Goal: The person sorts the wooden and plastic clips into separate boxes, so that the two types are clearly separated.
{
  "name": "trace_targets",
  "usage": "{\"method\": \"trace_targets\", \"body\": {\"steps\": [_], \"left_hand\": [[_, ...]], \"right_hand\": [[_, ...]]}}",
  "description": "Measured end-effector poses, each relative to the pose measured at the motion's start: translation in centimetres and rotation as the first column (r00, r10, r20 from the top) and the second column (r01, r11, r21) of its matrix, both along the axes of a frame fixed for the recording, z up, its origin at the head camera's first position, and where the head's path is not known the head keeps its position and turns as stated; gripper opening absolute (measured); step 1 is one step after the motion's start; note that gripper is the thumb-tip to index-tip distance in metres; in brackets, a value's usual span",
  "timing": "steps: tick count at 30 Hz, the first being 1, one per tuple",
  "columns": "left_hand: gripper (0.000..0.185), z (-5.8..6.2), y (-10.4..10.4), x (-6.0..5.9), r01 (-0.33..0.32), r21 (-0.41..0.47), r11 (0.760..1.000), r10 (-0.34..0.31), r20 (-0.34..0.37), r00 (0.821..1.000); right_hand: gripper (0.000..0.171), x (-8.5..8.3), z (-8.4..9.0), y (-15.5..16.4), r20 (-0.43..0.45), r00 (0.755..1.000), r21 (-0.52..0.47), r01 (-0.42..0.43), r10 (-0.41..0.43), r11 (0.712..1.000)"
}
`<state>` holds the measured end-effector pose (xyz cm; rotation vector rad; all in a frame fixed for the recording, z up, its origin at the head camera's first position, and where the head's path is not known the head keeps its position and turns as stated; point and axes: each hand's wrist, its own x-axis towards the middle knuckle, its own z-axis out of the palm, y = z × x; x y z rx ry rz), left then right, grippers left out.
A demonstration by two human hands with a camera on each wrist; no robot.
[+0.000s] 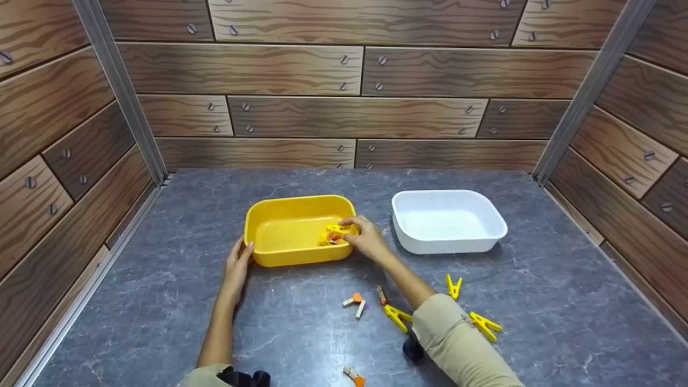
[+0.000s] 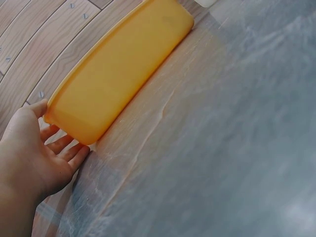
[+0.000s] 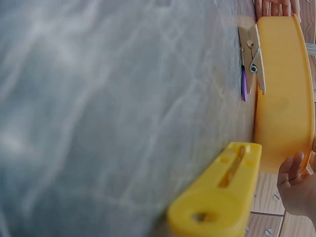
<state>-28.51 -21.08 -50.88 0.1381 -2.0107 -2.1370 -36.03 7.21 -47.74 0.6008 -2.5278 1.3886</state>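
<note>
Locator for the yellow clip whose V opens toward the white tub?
On the gray table, find the white tub. In front of its near wall lies the yellow clip. It is nearer the white tub than the other loose yellow clips.

Clothespins (image 1: 324,238) in upright yellow tub (image 1: 293,258)

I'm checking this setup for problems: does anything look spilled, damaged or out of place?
Nothing looks plainly damaged or tipped over; the yellow tub and white tub stand upright. Only the yellow clothespins and wooden clothespins look untidy: they lie scattered at mixed angles on the tabletop, outside both tubs.
</note>
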Motion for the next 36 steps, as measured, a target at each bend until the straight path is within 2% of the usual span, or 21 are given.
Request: {"method": "trace_targets", "body": {"steps": [10,22,30,36], "left_hand": [[0.053,-0.02,-0.05,-0.07,-0.004,-0.002,1.000,0.003,-0.020,1.000],[0.055,-0.27,-0.20,-0.17,0.019,-0.024,1.000,-0.019,0.012,1.000],[0.054,-0.20,-0.20,-0.30,-0.007,-0.008,1.000,0.007,0.020,1.000],[0.055,-0.29,-0.09,-0.35,-0.002,0.007,1.000,0.002,0.011,1.000]], "right_hand": [[0.027,0.01,0.06,0.00,-0.011,1.000,0.019,-0.008,0.008,1.000],[0.022,-0.02,-0.16,0.15,-0.061,0.997,-0.018,-0.047,0.046,0.999],[0.022,-0.06,-0.10,0.05,-0.029,0.999,-0.016,-0.033,0.033,0.999],[0.021,-0.14,-0.03,0.29,-0.024,0.999,0.001,-0.033,0.033,0.999]]}}
